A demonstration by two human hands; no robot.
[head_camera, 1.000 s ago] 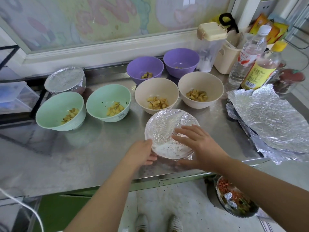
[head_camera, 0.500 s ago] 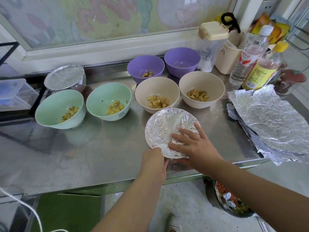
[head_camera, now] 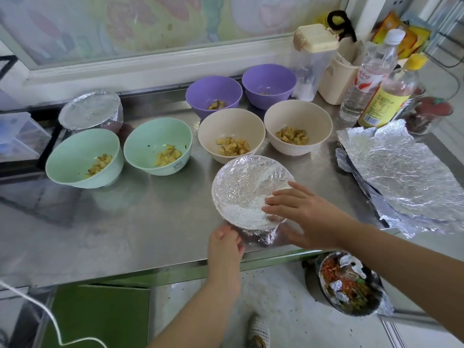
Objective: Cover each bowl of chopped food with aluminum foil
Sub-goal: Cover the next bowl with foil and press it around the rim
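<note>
Stainless steel forms the desk (head_camera: 125, 222), which stands below a painted window panel. Close to the desk's front edge sits the near bowl (head_camera: 241, 187), its top sealed under crinkled aluminum foil that folds down over its wall. Both hands are on it, set apart at opposite sides. The left hand (head_camera: 224, 243) curls its fingers against the folded foil at the near-left wall. The right hand (head_camera: 303, 212) lies flat with straight, spread fingers on the foil top at the right rim, thumb low beside the wall. A second covered bowl (head_camera: 90, 110) stands at the back left. Six bowls of chopped food are uncovered: two green bowls (head_camera: 82, 156), two beige bowls (head_camera: 231, 131) just behind the near bowl, and two purple bowls (head_camera: 213, 91) at the back. Loose foil sheets (head_camera: 401, 177) are stacked at the right end, in front of some bottles (head_camera: 371, 71).
</note>
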